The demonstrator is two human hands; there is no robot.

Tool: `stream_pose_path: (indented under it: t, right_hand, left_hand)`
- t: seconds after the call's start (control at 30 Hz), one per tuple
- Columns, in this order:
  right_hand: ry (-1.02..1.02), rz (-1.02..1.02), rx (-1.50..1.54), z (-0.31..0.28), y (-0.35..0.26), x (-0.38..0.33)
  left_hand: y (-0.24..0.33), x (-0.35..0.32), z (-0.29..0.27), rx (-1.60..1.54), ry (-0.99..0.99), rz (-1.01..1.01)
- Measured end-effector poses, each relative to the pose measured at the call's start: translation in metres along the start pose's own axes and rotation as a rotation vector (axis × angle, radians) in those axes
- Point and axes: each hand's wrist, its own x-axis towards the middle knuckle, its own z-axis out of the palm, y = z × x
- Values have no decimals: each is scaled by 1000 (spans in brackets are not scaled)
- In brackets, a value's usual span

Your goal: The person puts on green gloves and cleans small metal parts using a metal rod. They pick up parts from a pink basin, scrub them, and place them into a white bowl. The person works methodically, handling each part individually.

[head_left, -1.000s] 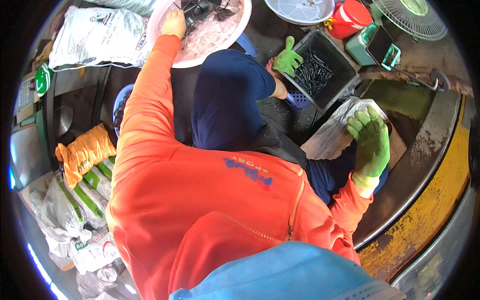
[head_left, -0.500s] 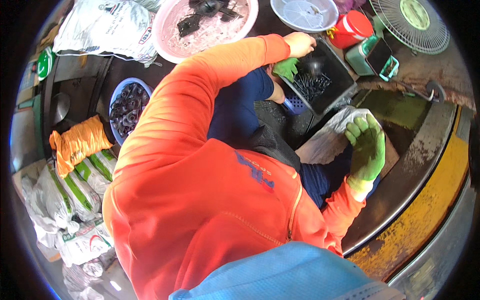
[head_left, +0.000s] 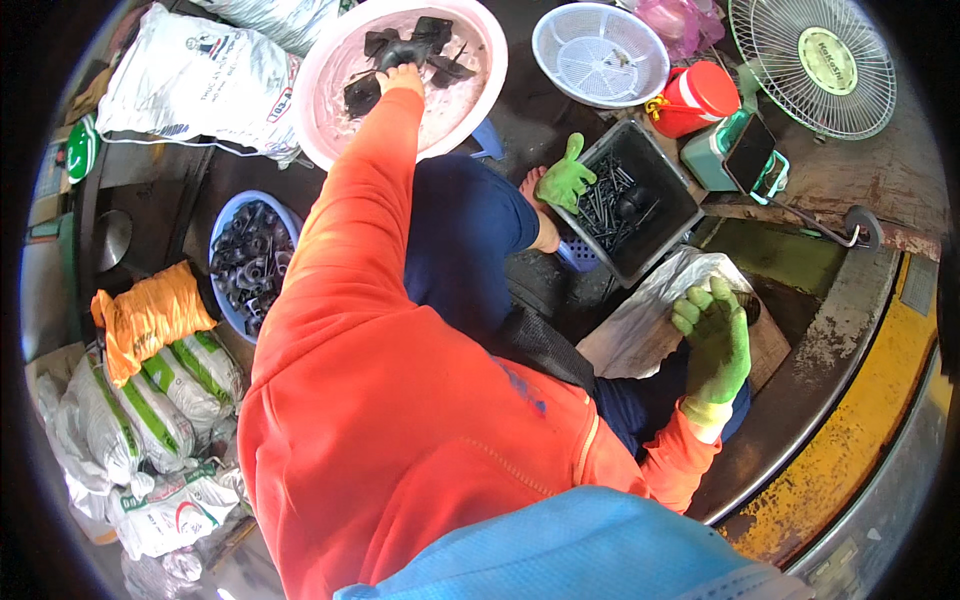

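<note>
My bare left hand (head_left: 402,80) reaches into the pink basin (head_left: 487,105). Its fingers are closed over the rounded middle of a black bladed part (head_left: 432,35), which has flat square blades spreading around it. Beneath the part lie pale pink, clear-looking pieces or liquid; I cannot tell which. In a green work glove, my right hand (head_left: 715,340) is raised above my right thigh with loosely bent fingers and nothing visible in it. A dark bin (head_left: 655,255) with several black rods (head_left: 610,195) stands ahead. A loose green glove (head_left: 567,178) hangs over its near left edge.
On the left are a blue basket of black parts (head_left: 250,265), an orange bag (head_left: 155,315) and several white sacks (head_left: 205,75). A white colander (head_left: 600,55), red container (head_left: 700,95), phone on a green holder (head_left: 750,150) and fan (head_left: 820,65) stand at the far right.
My left hand has left the dark bin and moved left into the pink basin, onto the black part. The loose green glove stays at the bin's edge. My right hand remains raised.
</note>
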Motion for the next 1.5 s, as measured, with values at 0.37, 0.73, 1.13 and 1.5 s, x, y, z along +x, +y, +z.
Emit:
stream_pose_path:
  t: [0.37, 0.73, 1.13, 1.5]
  right_hand:
    - [-23, 5, -14, 8, 2, 0]
    - [-122, -32, 22, 0, 2, -9]
    - [-84, -32, -39, -13, -1, -9]
    - [-97, -32, -62, -9, 0, -7]
  left_hand:
    - [-51, 6, -51, -332, 190, 64]
    - [-89, -5, -98, -95, 129, 12]
    - [204, -114, -170, -649, -254, 764]
    - [71, -11, -119, 91, 298, 710]
